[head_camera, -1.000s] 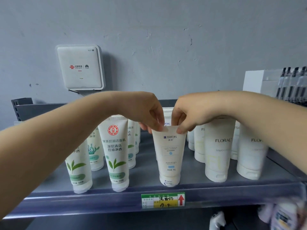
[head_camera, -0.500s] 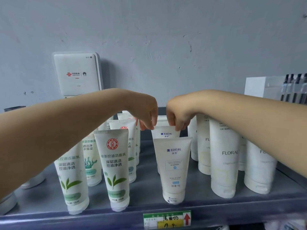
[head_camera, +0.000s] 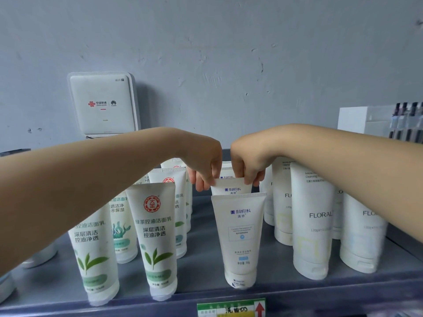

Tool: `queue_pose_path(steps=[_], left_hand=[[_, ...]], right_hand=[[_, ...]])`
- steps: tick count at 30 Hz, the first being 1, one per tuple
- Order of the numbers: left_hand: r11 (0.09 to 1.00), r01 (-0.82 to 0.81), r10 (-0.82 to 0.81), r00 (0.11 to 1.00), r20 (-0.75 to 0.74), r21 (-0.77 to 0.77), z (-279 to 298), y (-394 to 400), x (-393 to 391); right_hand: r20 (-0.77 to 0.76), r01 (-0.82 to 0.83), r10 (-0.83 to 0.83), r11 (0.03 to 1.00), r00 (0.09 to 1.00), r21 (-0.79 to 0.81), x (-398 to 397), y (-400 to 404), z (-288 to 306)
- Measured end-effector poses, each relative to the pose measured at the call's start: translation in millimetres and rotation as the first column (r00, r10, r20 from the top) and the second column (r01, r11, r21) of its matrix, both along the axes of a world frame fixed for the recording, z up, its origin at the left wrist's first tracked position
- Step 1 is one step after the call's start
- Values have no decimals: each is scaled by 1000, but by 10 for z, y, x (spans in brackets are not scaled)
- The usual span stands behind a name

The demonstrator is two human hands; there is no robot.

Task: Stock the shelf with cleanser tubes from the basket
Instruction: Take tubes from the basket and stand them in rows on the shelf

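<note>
A row of white Manting cleanser tubes stands cap-down in the middle of the grey shelf (head_camera: 201,277). The front Manting tube (head_camera: 239,236) stands free near the shelf edge. Behind it, the second Manting tube (head_camera: 232,187) is pinched at its top seal by my left hand (head_camera: 203,167) on its left corner and my right hand (head_camera: 248,163) on its right corner. More Manting tubes stand further back, mostly hidden by my hands. The basket is out of view.
Green-tea tubes (head_camera: 154,239) stand in rows on the left, white Floral tubes (head_camera: 313,220) on the right. A white WiFi box (head_camera: 103,104) hangs on the wall. A white carton (head_camera: 366,121) sits at far right. A price label (head_camera: 231,308) marks the shelf edge.
Both hands let go of the front Manting tube and moved back to pinch the top of the tube behind it. The camera came closer to the shelf.
</note>
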State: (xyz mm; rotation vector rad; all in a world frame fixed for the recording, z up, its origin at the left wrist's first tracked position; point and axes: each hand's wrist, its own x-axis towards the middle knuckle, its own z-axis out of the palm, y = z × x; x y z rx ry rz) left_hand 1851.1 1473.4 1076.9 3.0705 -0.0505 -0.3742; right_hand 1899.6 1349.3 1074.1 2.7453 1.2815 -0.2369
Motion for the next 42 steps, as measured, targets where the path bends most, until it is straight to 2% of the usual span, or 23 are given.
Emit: queue_pose_path(steps=[9, 11, 14, 17, 26, 36, 42], left_hand=[[1000, -1, 2, 1000, 15, -19, 0, 11, -59], [999, -3, 6, 997, 72, -48, 43, 41, -61], [993, -13, 36, 980, 196, -116, 166, 131, -41], [997, -24, 42, 967, 249, -76, 244, 204, 4], [991, -8, -9, 993, 120, 134, 227, 219, 264], [995, 29, -22, 997, -71, 100, 114, 230, 551], [997, 40, -35, 996, -84, 59, 87, 294, 610]], right_hand=[[25, -38, 39, 999, 999, -26, 3, -26, -4], [39, -45, 45, 999, 998, 0, 22, -48, 47], [77, -52, 43, 992, 996, 119, 94, -88, 195], [110, -42, 26, 987, 994, 155, 178, -81, 289], [148, -11, 15, 1000, 989, -29, 465, 169, 285], [4, -14, 14, 990, 1000, -137, 642, 380, 109], [-38, -48, 44, 994, 998, -102, 724, 383, 50]])
